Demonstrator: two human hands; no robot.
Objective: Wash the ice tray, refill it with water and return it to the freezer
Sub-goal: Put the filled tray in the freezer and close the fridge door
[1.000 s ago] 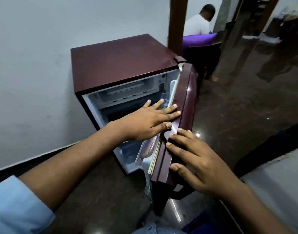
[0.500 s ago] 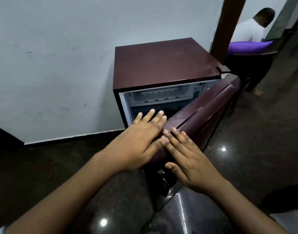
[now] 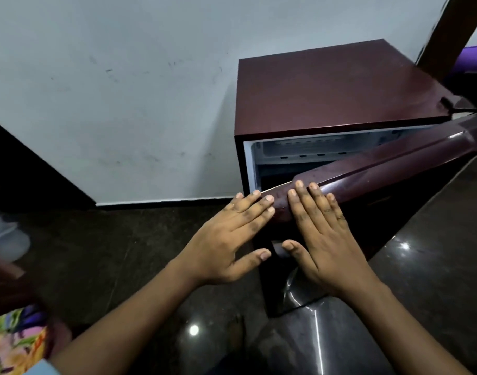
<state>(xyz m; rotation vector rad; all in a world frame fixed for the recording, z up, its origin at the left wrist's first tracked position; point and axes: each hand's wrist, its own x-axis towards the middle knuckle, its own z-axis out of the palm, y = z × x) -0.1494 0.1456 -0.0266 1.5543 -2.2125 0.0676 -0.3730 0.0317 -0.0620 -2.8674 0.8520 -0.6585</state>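
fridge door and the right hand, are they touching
Touching. The head view shows the right hand lying flat on the maroon fridge door, straight fingers pressed over its upper edge with no gap.

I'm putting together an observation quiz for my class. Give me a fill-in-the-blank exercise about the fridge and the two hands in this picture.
1. The fridge door stands partly ____, showing the pale interior.
2. The left hand and right hand rest on the door with fingers ____, not curled, gripping nothing.
3. The fridge stands on the dark ____, against a wall.
Missing words: open; straight; floor.
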